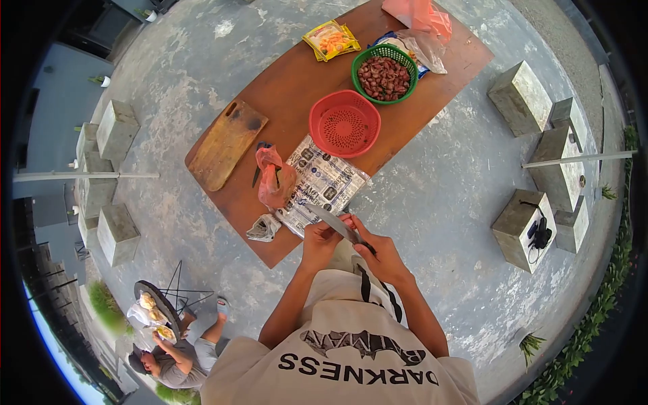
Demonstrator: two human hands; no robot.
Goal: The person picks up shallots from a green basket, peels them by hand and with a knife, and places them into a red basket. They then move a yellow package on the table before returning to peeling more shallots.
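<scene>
Your right hand (381, 256) is closed around the handle of 1 knife (332, 222), blade angled towards the newspaper (329, 177) on the bench (280, 101); your left hand (322, 243) curls beside it, grip unclear.

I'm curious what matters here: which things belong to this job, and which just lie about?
In use, apparently: knife in right hand; bulbs in green basket; red basket; newspaper.

Lying about: wooden board; yellow packet; black item on concrete block.
</scene>
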